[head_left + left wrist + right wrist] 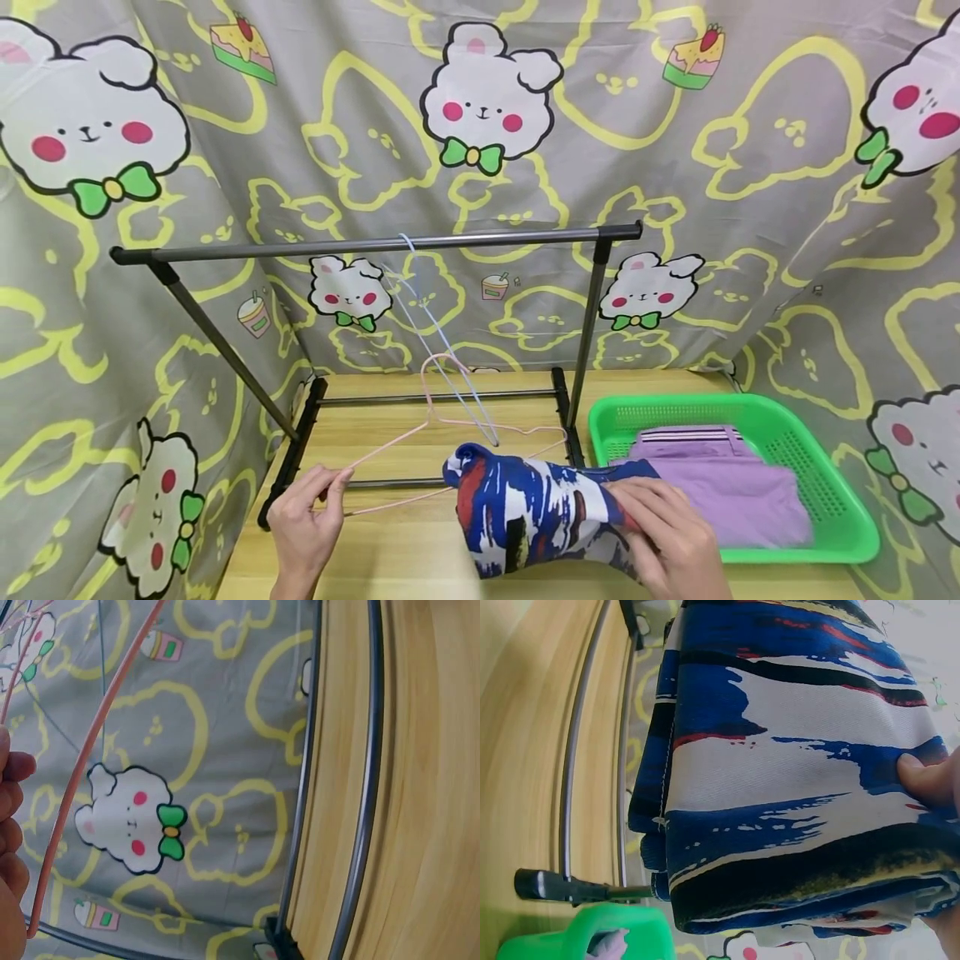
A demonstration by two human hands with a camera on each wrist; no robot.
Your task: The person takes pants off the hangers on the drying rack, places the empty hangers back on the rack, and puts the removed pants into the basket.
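Observation:
My left hand (309,515) pinches one end of a pink wire hanger (392,439), its hook tilted up and away from me. In the left wrist view the curled fingers (10,859) show beside the hanger's pink bar (90,741). My right hand (671,533) grips a folded garment (536,508) with blue, white, red and black brush-stroke patches. The right wrist view shows the thumb (926,780) pressed on the folded cloth (780,757). Its folds hide what kind of garment it is. The garment covers the hanger's right lower part in the head view.
A dark metal clothes rack (300,249) stands on the wooden table (405,554). From its rail hangs a light blue hanger (408,243). At the right, a green basket (851,533) holds folded purple clothes (750,492). A patterned grey curtain (300,133) encloses the back and sides.

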